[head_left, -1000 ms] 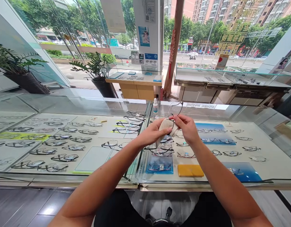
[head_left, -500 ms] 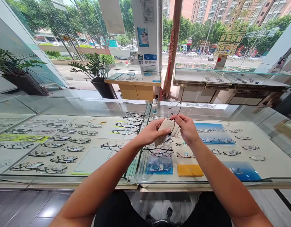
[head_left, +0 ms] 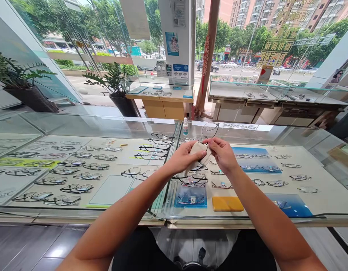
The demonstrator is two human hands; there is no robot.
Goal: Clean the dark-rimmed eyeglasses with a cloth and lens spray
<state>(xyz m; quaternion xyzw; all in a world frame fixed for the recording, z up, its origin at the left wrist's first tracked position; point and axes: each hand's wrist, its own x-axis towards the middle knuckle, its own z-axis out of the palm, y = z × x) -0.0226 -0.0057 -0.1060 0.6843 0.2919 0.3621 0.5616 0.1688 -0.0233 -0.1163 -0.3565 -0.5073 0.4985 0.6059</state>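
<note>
Head view: glass counter [head_left: 219,224] below; L hand [head_left: 181,160] & R hand [head_left: 223,155] above it, eyeglasses [head_left: 210,131] held btwn. Long axis approx. fore-aft, far end slightly R, projecting up & beyond fingers of both hands. R fingers pinched on frame approx. mid-length, nearer bare rim. L fingers gripping cloth [head_left: 196,151] abt. near end; exact contact hidden.

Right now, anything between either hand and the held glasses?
Yes: a pale cloth in the left hand appears to lie between it and the glasses. Nothing visible separates the right hand from them.
</note>
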